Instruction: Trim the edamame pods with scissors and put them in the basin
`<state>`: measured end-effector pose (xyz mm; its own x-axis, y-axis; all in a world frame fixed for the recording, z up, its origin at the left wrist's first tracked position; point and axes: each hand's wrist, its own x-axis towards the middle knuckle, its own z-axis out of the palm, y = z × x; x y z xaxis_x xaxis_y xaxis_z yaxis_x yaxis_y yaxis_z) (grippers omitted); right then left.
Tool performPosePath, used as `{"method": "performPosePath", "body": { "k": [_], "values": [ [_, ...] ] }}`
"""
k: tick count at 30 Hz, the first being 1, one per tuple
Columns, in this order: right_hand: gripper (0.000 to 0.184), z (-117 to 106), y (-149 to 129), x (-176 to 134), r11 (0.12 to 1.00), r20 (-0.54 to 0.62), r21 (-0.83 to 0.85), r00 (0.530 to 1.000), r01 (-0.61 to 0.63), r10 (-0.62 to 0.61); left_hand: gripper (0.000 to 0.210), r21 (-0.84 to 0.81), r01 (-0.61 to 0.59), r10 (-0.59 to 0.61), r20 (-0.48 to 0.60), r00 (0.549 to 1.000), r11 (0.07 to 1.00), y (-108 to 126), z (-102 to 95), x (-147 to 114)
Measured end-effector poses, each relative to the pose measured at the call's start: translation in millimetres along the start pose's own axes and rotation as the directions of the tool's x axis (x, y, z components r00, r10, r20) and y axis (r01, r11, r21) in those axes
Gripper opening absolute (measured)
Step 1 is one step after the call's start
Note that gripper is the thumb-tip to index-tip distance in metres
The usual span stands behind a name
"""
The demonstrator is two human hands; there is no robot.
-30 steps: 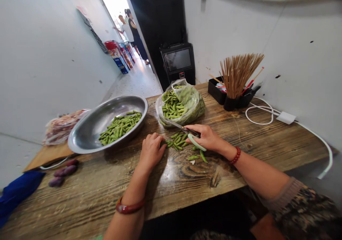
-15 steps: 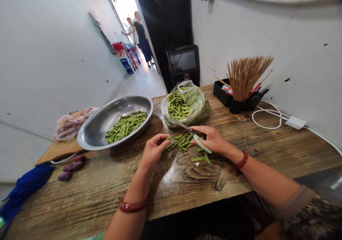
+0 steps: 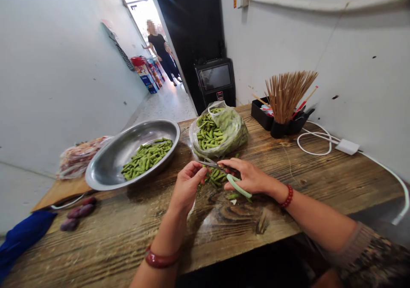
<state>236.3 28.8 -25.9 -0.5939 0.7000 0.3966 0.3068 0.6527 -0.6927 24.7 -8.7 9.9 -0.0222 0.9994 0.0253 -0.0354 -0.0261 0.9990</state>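
My left hand (image 3: 188, 184) is closed in a pinch on a green soybean pod, mostly hidden by the fingertips. With my right hand (image 3: 254, 177) I grip scissors (image 3: 237, 187) by their pale green handles, the blades reaching left to the pinched pod. Below the blades, loose soybean pods (image 3: 217, 177) lie heaped on the wooden table (image 3: 230, 241). Behind my hands sits a clear plastic bag (image 3: 235, 130) full of pods. To the left, a wide steel basin (image 3: 105, 155) holds a layer of pods on its right side.
Skewers (image 3: 285, 95) stand in a black holder (image 3: 278, 129) at the back right, beside a white cable (image 3: 315, 153). Purple-red roundish things (image 3: 81, 211) and a blue cloth (image 3: 27, 232) lie left. Bagged meat-like food (image 3: 80, 157) is behind the basin. A person (image 3: 162, 51) stands in the doorway.
The scissors have moved left, bringing the blades up to the pod at my left fingertips. My left hand has shifted slightly. The view has tilted, and the people in the doorway have moved.
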Motion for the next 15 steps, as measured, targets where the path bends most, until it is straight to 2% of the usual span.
{"method": "performPosePath", "body": {
  "k": [7, 15],
  "values": [
    [0.071, 2.7, 0.4, -2.4, 1.000, 0.073, -0.020, 0.997, 0.016, -0.015, 0.017, 0.146, -0.069, 0.069, 0.003, 0.998, 0.987, -14.9, -3.7, -5.6],
    [0.071, 4.0, -2.0, -2.9, 0.999, 0.072, -0.024, 0.997, 0.041, -0.039, 0.013, 0.147, -0.109, 0.109, 0.008, 0.994, 0.983, -16.9, -2.2, -5.7]
  ]
}}
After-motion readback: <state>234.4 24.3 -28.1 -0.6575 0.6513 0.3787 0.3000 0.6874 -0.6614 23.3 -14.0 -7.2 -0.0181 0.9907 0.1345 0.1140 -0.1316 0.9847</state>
